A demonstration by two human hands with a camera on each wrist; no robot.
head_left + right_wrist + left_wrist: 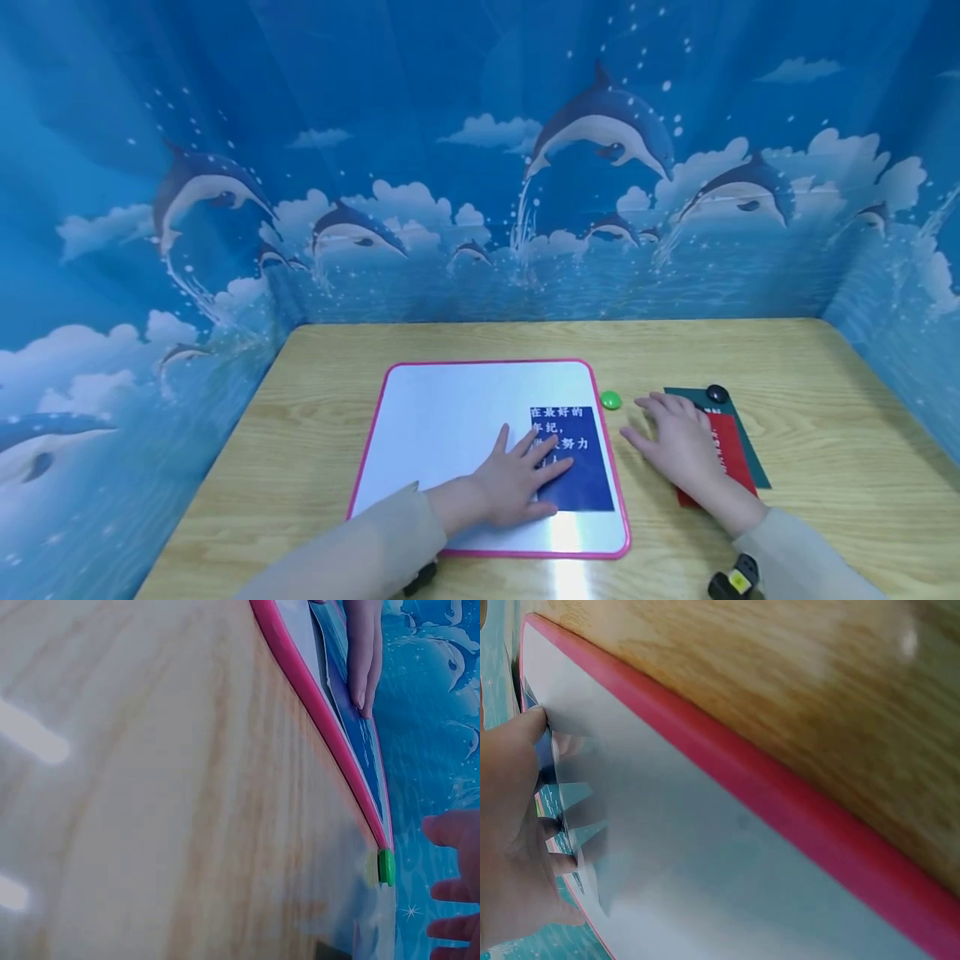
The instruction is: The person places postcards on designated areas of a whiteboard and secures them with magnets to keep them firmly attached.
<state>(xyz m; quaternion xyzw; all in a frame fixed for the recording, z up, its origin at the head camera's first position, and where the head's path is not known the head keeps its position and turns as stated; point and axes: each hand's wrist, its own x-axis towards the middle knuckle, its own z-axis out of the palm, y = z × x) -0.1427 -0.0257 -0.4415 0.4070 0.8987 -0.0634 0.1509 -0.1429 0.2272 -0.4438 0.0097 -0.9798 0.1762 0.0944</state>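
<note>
A whiteboard with a pink rim (442, 425) lies flat on the table. On its right part is a dark blue card (588, 483) with white Chinese characters. My left hand (512, 485) rests on this card with fingers spread, covering its left part; in the left wrist view the hand (514, 832) is at the board's far side. Over a red card (738, 467) hovers or rests my right hand (678, 442), thumb apart from loosely extended fingers; contact cannot be told. Beneath the red card lies a dark green card (754, 462). A green round magnet (611, 400) sits between board and right hand.
A black round magnet (717, 393) sits at the green card's top edge, with another dark piece partly hidden by the right hand. The wooden table (300, 417) meets a blue dolphin-print curtain (450, 167) at the back and sides.
</note>
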